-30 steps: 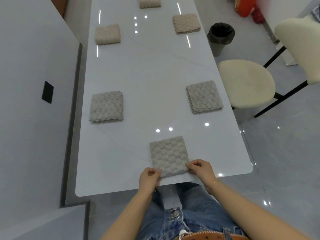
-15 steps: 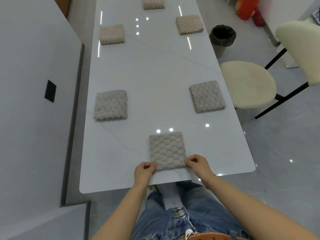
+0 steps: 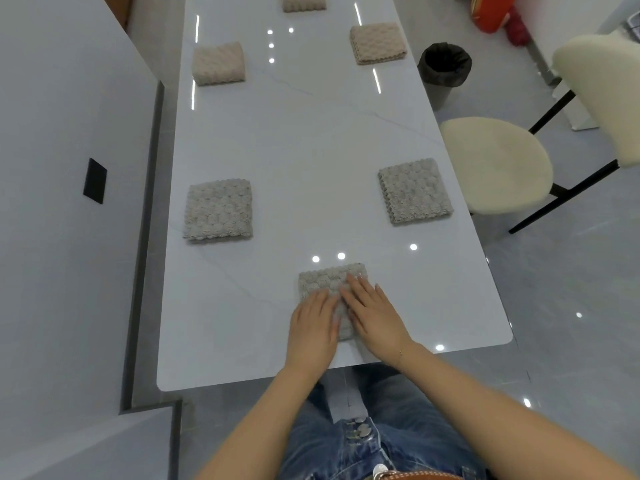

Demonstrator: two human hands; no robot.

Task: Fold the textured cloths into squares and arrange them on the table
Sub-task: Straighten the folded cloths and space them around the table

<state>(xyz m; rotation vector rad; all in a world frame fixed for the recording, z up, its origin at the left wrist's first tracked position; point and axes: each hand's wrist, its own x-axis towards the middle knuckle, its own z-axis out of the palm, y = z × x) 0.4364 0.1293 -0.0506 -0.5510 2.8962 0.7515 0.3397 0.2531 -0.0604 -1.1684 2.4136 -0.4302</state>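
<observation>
A folded grey textured cloth [image 3: 325, 280] lies near the front edge of the white table [image 3: 311, 140]. My left hand [image 3: 313, 327] and my right hand [image 3: 372, 311] both lie flat on top of it with straight fingers, pressing it down and hiding its near half. Two more grey folded squares sit further up, one at the left [image 3: 218, 210] and one at the right [image 3: 414, 190]. Beige folded cloths lie beyond: far left [image 3: 218, 63], far right [image 3: 377, 43], and one at the top edge [image 3: 303, 2].
A grey wall panel [image 3: 69, 202] runs along the table's left side. A cream chair [image 3: 495, 164] stands to the right of the table, with a black-lined bin [image 3: 445, 69] behind it. My jeans show below the table's front edge.
Both hands let go of the cloth's near corners, which they were pinching, and moved forward onto its top, now pressing flat.
</observation>
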